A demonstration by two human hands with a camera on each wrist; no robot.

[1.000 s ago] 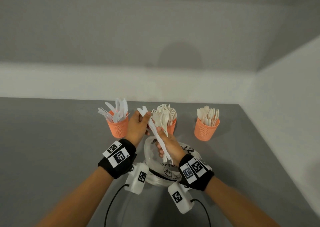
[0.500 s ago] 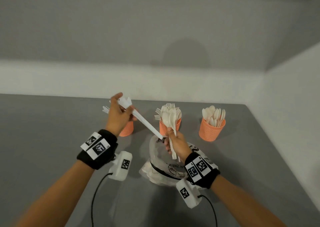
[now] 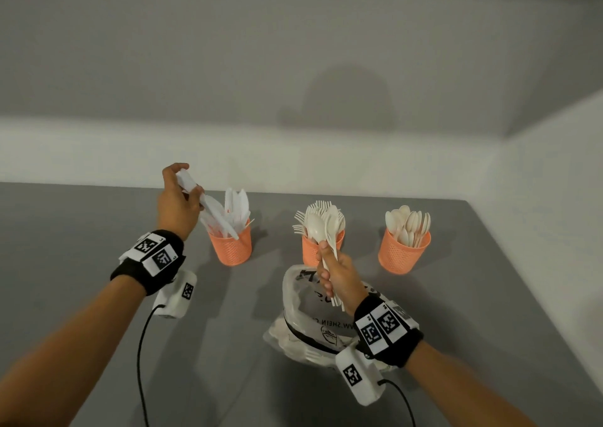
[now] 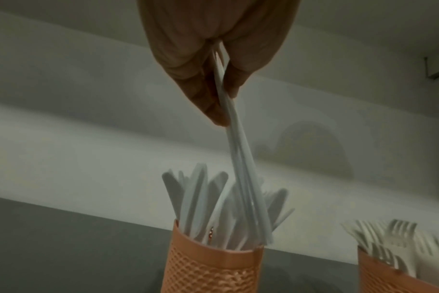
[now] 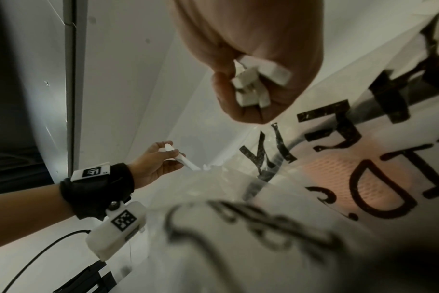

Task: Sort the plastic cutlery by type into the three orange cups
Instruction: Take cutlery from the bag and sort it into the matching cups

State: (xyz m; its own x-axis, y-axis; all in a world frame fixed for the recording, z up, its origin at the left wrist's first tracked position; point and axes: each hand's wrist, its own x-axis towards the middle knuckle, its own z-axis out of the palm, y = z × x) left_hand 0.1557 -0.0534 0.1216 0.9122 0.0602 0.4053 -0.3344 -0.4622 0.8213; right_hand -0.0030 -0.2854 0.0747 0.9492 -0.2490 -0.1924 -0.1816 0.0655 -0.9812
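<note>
Three orange mesh cups stand in a row on the grey table: a left cup (image 3: 231,247) (image 4: 213,269) full of white knives, a middle cup (image 3: 310,250) of forks and a right cup (image 3: 403,255) of spoons. My left hand (image 3: 177,198) (image 4: 221,83) pinches a bundle of white knives (image 3: 213,209) (image 4: 241,164) by the handles, their lower ends reaching the left cup's mouth. My right hand (image 3: 337,279) (image 5: 253,85) grips a bunch of spoons (image 3: 321,227) upright in front of the middle cup.
A clear plastic bag (image 3: 313,322) (image 5: 276,228) with black print lies on the table under my right hand, with more white cutlery inside. White walls close the table at the back and on the right. Cables trail from both wrist cameras.
My left hand carried the knives left, away from the right hand, and tipped them down over the left cup. The right hand stayed above the bag with the spoons.
</note>
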